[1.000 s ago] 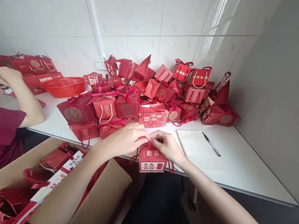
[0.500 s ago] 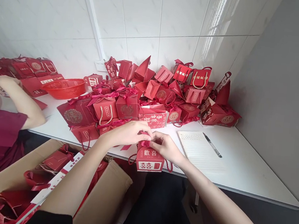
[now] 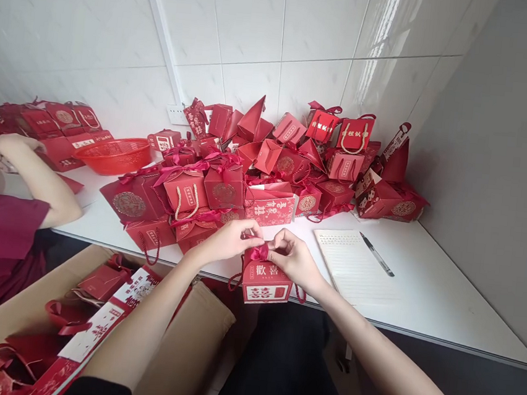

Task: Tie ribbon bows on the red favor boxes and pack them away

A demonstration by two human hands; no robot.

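Observation:
A small red gift box (image 3: 265,279) with white characters on its front sits at the front edge of the white table (image 3: 427,288). A red ribbon (image 3: 259,251) is gathered on its top. My left hand (image 3: 230,239) pinches the ribbon from the left with closed fingers. My right hand (image 3: 291,257) pinches it from the right, fingers closed too. Red cord handles hang at both sides of the box.
A heap of red gift boxes (image 3: 266,167) fills the back of the table. A lined notebook (image 3: 354,267) with a pen (image 3: 376,254) lies right. A red plastic basket (image 3: 113,153) stands left. A cardboard carton (image 3: 92,330) of red boxes sits below. Another person's arm (image 3: 37,176) reaches in from the left.
Both hands have shifted slightly up the box top and the ribbon now stands out as a small bow between the fingertips. The box stays at the table edge.

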